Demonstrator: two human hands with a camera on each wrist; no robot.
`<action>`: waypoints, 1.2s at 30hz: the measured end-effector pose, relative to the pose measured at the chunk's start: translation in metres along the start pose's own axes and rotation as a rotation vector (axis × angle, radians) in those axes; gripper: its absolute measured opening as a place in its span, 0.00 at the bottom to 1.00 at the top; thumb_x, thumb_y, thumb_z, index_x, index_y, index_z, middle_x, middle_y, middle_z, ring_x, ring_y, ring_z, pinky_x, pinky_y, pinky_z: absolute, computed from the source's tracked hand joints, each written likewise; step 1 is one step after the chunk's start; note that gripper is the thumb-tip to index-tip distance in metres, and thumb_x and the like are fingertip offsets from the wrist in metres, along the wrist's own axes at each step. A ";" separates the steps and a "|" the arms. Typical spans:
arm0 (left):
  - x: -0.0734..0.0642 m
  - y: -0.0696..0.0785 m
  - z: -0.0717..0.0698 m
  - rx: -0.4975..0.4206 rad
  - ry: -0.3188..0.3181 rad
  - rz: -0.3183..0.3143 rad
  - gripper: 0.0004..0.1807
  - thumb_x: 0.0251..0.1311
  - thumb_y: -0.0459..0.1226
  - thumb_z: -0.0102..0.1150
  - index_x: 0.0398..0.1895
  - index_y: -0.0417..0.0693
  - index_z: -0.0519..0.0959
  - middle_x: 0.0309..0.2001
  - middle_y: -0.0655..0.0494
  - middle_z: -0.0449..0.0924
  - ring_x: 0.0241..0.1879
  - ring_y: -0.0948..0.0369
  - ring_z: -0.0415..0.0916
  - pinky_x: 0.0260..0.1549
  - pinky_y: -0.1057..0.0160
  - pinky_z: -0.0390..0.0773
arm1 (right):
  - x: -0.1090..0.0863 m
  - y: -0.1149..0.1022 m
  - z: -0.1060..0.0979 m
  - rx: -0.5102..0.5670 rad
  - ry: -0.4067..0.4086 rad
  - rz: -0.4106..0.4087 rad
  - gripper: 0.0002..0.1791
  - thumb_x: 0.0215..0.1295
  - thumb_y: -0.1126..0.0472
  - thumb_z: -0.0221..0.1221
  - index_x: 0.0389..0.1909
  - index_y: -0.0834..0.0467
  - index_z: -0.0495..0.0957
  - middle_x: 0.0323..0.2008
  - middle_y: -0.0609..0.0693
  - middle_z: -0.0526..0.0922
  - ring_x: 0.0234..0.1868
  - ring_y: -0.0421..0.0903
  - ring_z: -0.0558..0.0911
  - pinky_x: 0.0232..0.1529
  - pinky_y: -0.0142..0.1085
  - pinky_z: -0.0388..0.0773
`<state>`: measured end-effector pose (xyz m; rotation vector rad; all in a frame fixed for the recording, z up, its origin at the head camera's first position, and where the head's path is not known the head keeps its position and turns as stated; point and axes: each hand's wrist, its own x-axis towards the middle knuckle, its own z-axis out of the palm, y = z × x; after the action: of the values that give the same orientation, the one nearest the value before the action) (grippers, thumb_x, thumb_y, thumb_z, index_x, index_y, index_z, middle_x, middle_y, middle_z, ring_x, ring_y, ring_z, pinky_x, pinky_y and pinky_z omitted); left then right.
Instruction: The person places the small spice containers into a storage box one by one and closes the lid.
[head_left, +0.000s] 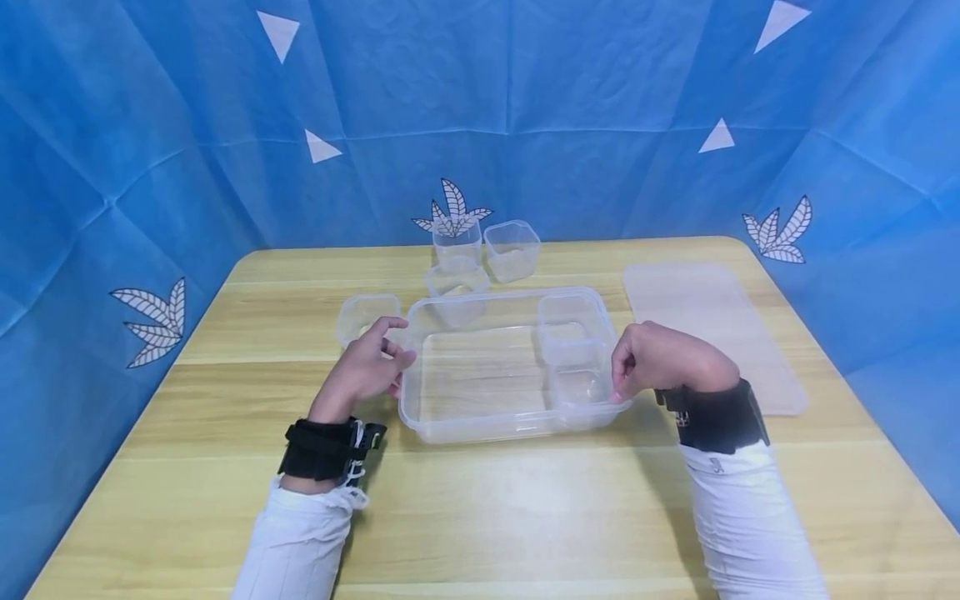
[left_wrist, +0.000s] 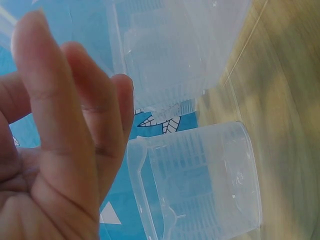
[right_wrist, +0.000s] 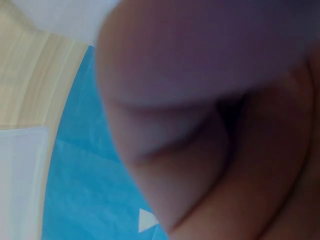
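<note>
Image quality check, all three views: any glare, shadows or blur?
Head: pale glare patch on the wooden tabletop, in front of the large rectangular plastic container, and a soft shadow beside the right sleeve; left wrist: blotchy shadows across the tabletop; right wrist: the right grip fills most of the frame, dark and blurred.

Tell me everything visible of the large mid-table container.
The large container looks like clear plastic: a rimmed, rectangular tub with rounded corners, upright and lidless on the table. Two small containers stand inside along its right side. The right hand, fingers curled, appears to touch its near right corner; whether the left hand touches its left rim is unclear.
</note>
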<state>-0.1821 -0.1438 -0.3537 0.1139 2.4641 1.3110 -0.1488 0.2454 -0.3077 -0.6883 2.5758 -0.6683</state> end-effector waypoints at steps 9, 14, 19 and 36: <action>-0.001 -0.001 0.000 -0.025 0.004 0.018 0.29 0.69 0.35 0.54 0.71 0.47 0.58 0.44 0.42 0.73 0.24 0.54 0.77 0.29 0.52 0.82 | 0.000 0.001 -0.001 -0.008 0.028 -0.036 0.11 0.49 0.62 0.72 0.15 0.49 0.81 0.16 0.37 0.74 0.20 0.38 0.70 0.24 0.31 0.69; -0.001 -0.003 0.000 -0.039 0.004 0.019 0.29 0.69 0.35 0.55 0.70 0.49 0.59 0.44 0.42 0.73 0.24 0.53 0.77 0.30 0.51 0.82 | 0.004 0.003 0.001 -0.040 0.100 -0.024 0.11 0.53 0.61 0.70 0.17 0.48 0.81 0.17 0.38 0.75 0.22 0.39 0.70 0.26 0.34 0.70; -0.002 -0.004 -0.002 -0.032 0.004 0.027 0.29 0.69 0.36 0.55 0.70 0.51 0.59 0.43 0.44 0.74 0.23 0.52 0.77 0.30 0.51 0.82 | 0.009 0.008 0.003 -0.051 0.198 -0.018 0.10 0.57 0.61 0.68 0.19 0.52 0.81 0.16 0.40 0.74 0.21 0.41 0.70 0.27 0.36 0.70; -0.002 -0.007 -0.004 -0.034 0.043 0.031 0.29 0.67 0.37 0.58 0.69 0.52 0.62 0.40 0.44 0.74 0.23 0.52 0.78 0.29 0.50 0.83 | 0.023 0.030 0.012 0.026 0.338 0.100 0.11 0.71 0.57 0.56 0.36 0.62 0.71 0.22 0.48 0.75 0.23 0.45 0.71 0.26 0.39 0.69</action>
<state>-0.1812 -0.1519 -0.3569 0.1172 2.4841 1.3822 -0.1720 0.2518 -0.3386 -0.4660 2.8782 -0.8455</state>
